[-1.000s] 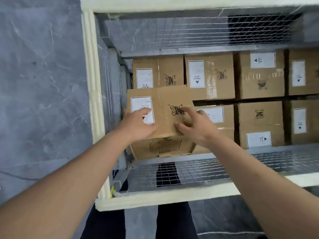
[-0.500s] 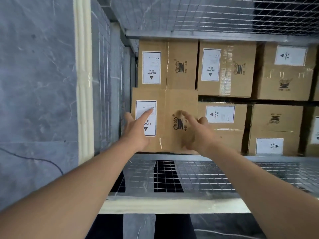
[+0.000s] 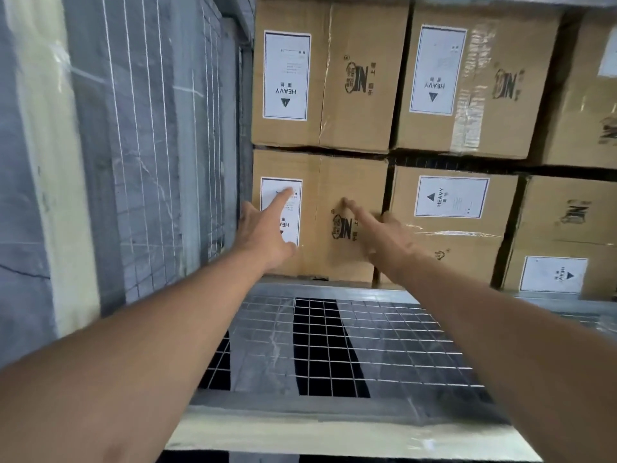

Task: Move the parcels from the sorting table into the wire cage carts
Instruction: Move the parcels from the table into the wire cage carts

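Both hands' fingers, straight and apart, press the parcel (cart's left corner).

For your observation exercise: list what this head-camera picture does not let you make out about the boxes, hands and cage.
- Left hand covers part of the front box's label.
- Small print on every label: too small.
- Right hand: blurred, contact with the box unclear.
- Boxes at right: cut by the frame edge.
- Cage top: out of frame.

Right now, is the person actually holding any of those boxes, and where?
Nothing is gripped. The left hand and right hand lie with straight fingers flat against the front face of the lower-left cardboard box in the wire cage cart.
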Demonstrator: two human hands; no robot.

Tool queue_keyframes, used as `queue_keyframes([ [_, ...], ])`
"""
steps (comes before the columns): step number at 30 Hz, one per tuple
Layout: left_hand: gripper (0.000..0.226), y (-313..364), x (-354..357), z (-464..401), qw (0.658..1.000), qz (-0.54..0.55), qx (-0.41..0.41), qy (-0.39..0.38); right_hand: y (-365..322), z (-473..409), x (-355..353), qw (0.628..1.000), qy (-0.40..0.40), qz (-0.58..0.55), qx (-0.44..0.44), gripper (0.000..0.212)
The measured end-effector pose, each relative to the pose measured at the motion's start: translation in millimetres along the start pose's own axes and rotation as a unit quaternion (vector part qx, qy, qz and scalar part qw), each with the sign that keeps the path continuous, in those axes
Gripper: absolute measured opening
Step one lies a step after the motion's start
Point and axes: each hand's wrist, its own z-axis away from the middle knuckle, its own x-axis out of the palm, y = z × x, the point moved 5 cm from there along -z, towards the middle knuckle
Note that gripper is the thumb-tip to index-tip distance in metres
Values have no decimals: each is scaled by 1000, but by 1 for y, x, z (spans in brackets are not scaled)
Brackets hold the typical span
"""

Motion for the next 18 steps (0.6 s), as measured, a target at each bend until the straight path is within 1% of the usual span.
queue_keyframes([
  [1, 103, -2, 3, 0, 1000, 3, 0, -4, 8, -4, 4, 999, 14, -32, 32, 87],
  [2, 102, -5, 6, 0, 1000, 2, 2, -8, 8, -1, 2, 996, 8, -65, 60, 104],
  [3, 102, -7, 7, 1, 1000, -2, 7, -10, 3, 2, 3, 999, -2, -41, 36, 114],
  [4, 100, -8, 8, 2, 1000, -8, 10, -10, 1, 5, 4, 997, -15, -58, 38, 118],
  [5, 98, -8, 8, 3, 1000, -16, 13, -8, 3, 3, 9, 997, -34, -58, 28, 116],
  [7, 95, -5, 8, 5, 999, -36, 14, -4, -2, 6, 10, 997, -60, -49, 24, 104],
  [9, 94, -3, 8, 8, 998, -61, 11, 2, -10, 6, 6, 998, -52, -38, 17, 92],
  [11, 96, 1, 4, 10, 994, -106, 24, 30, -15, 1, 2, 999, -13, -33, 13, 79],
  [14, 97, 12, -1, 4, 970, -203, 102, 90, -23, -3, -13, 996, 88, 33, -7, 52],
  [15, 97, 16, -2, 1, 961, -224, 127, 97, -23, -4, -17, 992, 118, 50, -7, 52],
  [16, 96, 18, -2, -2, 956, -238, 146, 92, -25, -5, -19, 989, 134, 61, -3, 59],
  [18, 92, 21, 2, -7, 950, -257, 168, 62, -27, -7, -15, 987, 139, 80, 7, 73],
])
